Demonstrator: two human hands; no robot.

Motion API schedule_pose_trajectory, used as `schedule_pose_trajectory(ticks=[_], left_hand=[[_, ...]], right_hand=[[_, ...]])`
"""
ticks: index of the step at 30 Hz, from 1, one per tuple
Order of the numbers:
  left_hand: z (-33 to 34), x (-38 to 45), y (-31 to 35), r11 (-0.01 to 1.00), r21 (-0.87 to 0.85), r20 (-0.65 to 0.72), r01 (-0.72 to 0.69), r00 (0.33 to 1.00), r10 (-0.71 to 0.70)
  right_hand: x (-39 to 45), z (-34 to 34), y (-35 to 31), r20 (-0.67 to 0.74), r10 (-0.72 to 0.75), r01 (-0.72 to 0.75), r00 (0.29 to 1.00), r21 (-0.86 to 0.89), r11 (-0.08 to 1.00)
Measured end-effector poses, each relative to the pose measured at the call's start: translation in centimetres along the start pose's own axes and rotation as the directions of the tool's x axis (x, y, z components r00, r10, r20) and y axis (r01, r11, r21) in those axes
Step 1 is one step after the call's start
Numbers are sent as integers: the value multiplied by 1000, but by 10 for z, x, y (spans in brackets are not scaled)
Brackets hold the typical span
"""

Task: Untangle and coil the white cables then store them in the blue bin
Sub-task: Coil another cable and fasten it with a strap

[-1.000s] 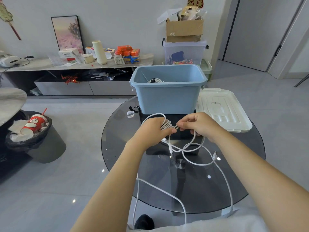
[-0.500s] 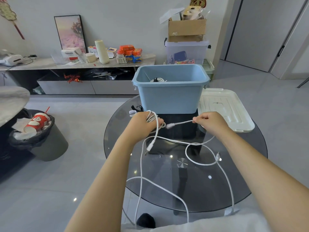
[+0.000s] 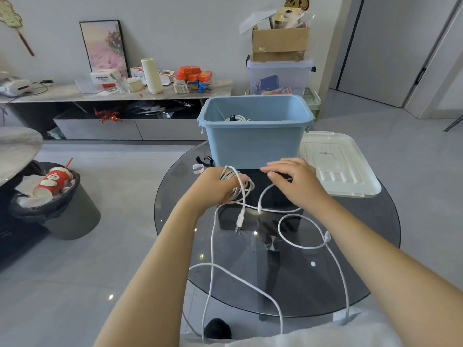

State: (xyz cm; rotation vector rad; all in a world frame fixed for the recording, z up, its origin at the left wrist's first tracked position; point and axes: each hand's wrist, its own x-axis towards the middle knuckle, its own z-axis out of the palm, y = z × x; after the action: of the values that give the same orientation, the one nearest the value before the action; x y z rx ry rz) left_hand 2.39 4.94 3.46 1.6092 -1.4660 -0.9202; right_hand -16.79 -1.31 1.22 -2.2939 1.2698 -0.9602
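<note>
I read only "Panasonic" on the white box (image 3: 105, 76) on the sideboard (image 3: 75, 92); other print is too blurred.

Left hand (image 3: 217, 187) curled, right hand (image 3: 295, 182) spread.

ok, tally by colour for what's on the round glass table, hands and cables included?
White: 4 (cable bundle gripped in left hand, loose cable on the glass, flat plastic lid, small clip)
Blue: 1 (plastic bin)
Black: 1 (small clip)
Hands: 2 (right hand over the cable)
Total: 8
</note>
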Motion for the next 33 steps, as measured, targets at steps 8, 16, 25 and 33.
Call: schedule_pose_trajectory(ticks=[8,16,25,33], left_hand=[[5,2,-1,994,36,38,104,994,-105],[5,3,1,998,-38,69,55,996,-52],[-11,4,-1,501,-853,127,144,989,-69],[-15,9,5,-53,-992,-106,-114,984,-144]], right_hand=[[-8,-5,-24,62,15,-32,998,269,963],[-5,-3,-24,25,165,-165,986,300,940],[-2,5,9,179,348,-304,920,-231,924],[-4,11,-12,425,127,99,896,-469,878]])
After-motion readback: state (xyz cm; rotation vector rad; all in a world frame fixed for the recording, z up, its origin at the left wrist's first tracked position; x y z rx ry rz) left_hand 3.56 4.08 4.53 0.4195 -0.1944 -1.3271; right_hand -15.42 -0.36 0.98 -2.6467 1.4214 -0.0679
